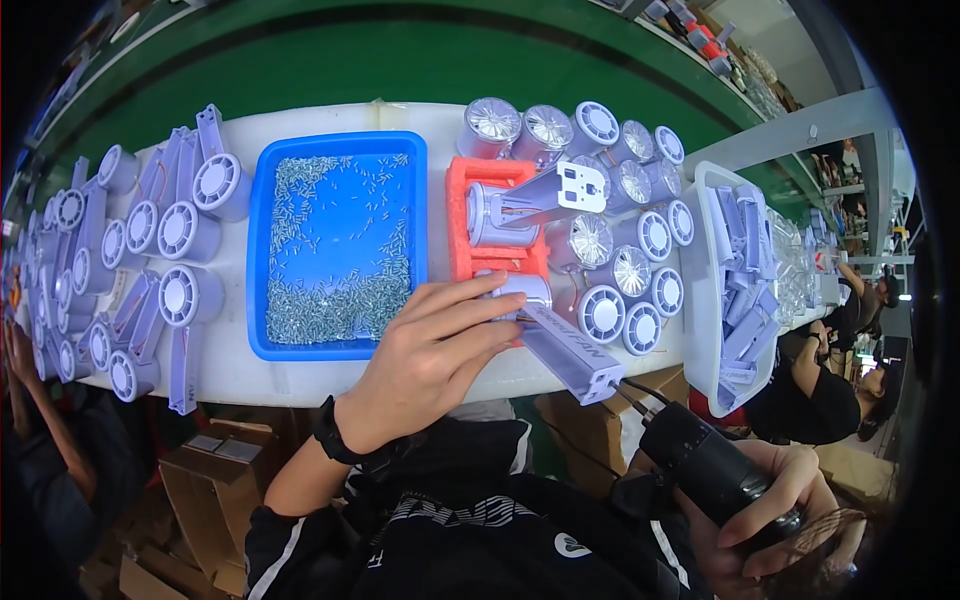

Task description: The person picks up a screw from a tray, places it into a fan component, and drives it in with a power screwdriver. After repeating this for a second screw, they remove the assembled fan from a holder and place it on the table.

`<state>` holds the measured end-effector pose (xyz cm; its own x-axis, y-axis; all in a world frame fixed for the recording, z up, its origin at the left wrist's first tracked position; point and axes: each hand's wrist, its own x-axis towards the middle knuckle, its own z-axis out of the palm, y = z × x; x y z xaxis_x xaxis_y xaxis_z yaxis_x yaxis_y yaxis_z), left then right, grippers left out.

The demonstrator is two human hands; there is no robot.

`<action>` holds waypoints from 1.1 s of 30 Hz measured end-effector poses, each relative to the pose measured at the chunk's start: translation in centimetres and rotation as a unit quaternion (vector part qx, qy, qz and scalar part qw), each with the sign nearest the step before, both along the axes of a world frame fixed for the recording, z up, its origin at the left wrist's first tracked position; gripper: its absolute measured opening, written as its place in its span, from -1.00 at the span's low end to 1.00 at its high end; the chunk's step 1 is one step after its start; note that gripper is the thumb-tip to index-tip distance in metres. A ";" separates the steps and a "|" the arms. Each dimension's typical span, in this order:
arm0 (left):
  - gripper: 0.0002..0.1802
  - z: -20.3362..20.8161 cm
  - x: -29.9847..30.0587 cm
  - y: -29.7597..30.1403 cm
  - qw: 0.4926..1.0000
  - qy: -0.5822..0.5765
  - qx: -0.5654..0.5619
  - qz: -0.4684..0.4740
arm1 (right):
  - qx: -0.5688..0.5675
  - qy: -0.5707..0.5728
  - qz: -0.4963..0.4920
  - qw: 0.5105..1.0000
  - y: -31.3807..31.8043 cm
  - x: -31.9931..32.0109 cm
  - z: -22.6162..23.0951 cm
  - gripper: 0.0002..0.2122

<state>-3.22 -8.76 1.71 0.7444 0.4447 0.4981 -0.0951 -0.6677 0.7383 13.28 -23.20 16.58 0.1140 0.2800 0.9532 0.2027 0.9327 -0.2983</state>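
Observation:
My left hand point(430, 345) presses its fingers over the round head of a lavender handheld fan point(570, 355), holding it at the near end of a red foam holder point(460, 185). The fan's handle points toward me and to the right. My right hand point(785, 500) is wrapped around a black electric screwdriver point(705, 460). Its thin bit reaches the end of the fan's handle; whether it sits in a screw is too small to tell. A second fan point(540, 203) rests in the foam's far slot, a white plate at its handle end.
Left of the foam, a blue tray point(256, 250) holds many small screws point(335, 305). Motor housings point(602, 305) stand behind and right. A white bin point(705, 300) of lavender handle shells is farther right. Assembled fans point(180, 295) crowd the left. Other people sit at both sides.

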 end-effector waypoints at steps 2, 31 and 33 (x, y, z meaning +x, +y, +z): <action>-0.81 0.0 0.0 0.1 1.000 0.003 -0.002 0.000 | 0.014 0.003 0.009 1.000 0.4 -0.1 0.2 -0.54; -0.76 0.3 -1.0 0.4 0.999 0.001 0.041 0.027 | 0.172 0.159 -0.184 0.955 -1.7 -0.3 0.9 -0.70; -0.74 0.4 -1.1 0.6 0.999 -0.002 0.034 0.026 | 0.189 0.155 -0.210 0.947 -1.7 -0.2 0.9 -0.69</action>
